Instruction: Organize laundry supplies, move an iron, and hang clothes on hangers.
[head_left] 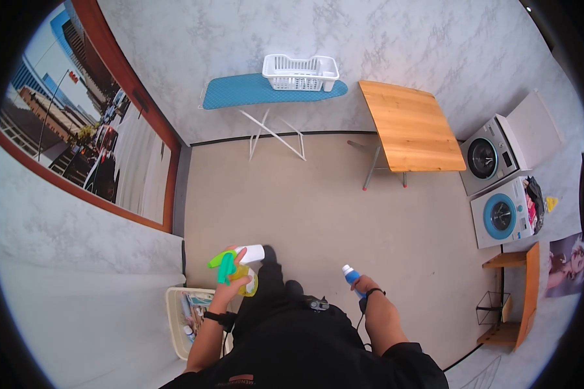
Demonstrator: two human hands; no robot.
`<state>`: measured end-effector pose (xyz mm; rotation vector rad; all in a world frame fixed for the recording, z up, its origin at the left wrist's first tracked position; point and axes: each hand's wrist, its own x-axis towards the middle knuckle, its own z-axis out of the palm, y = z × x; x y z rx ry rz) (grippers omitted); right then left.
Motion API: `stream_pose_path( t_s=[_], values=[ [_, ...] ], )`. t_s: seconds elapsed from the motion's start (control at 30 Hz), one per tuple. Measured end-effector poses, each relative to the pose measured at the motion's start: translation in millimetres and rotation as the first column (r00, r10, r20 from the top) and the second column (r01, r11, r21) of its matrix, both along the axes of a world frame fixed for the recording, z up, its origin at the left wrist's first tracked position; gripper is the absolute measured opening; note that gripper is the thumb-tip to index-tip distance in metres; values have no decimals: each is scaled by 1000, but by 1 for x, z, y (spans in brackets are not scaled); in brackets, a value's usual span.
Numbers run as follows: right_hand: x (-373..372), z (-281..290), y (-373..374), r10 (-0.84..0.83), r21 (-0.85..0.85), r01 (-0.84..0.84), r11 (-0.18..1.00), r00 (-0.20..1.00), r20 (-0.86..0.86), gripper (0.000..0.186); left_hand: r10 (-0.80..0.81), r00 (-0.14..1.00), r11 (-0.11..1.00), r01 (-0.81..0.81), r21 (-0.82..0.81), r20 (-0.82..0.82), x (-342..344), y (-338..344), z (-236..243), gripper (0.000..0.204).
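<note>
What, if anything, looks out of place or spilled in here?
No spill shows. The dark and red clothes on top of the blue-ringed front-loading washing machine look untidy, heaped rather than folded. Slightly odd, too: the left hand holds a white spray bottle tipped sideways together with a yellow spray bottle.

Pale grey marbled walls [240,29] enclose a plain beige floor [318,211], evenly lit. On the left, a reddish-brown frame [122,65] surrounds a city street scene [71,117]. Along the far wall stand a blue ironing board [233,92] on white legs and, to its right, a wooden table [412,126]. Two front-loading washing machines [499,215] line the right side, with a wooden shelf unit [531,285] nearer.
</note>
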<state>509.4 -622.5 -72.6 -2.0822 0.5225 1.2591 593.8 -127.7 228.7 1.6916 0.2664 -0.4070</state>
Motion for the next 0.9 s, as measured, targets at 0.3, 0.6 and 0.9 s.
stream_pose_path(
  t_s=[0.3, 0.6, 0.9],
  values=[
    [249, 73, 24, 145, -48, -143, 989, 988, 44, 25, -163, 973, 975, 133, 179, 166, 126, 20, -45, 83],
    [491, 209, 57, -303, 317, 119, 941, 716, 629, 65, -148, 980, 987, 138, 85, 131, 290, 28, -33, 84],
    [669, 347, 81, -719, 775, 203, 598, 562, 408, 11, -78, 986, 996, 83, -27, 148, 417, 23, -8, 83]
  ],
)
